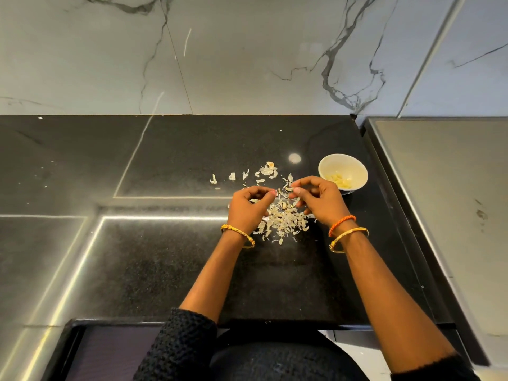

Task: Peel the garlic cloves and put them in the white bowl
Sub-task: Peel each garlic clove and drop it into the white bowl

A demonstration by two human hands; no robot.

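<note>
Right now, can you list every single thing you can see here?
white bowl: one, white, on the counter right of the hands.
peeled cloves: several, pale yellow, inside the bowl.
garlic skins: a heap plus scattered bits, whitish, on the counter between and beyond the hands.
counter: one, black, speckled.
wall: white marble, grey veins, behind.
bangles: gold on both wrists, orange band on the right.
left hand: fingers curled over the heap.
right hand: fingers curled, pinching something small.

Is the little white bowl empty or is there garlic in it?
Not empty: the small round white bowl holds a few pale peeled garlic cloves.
</note>
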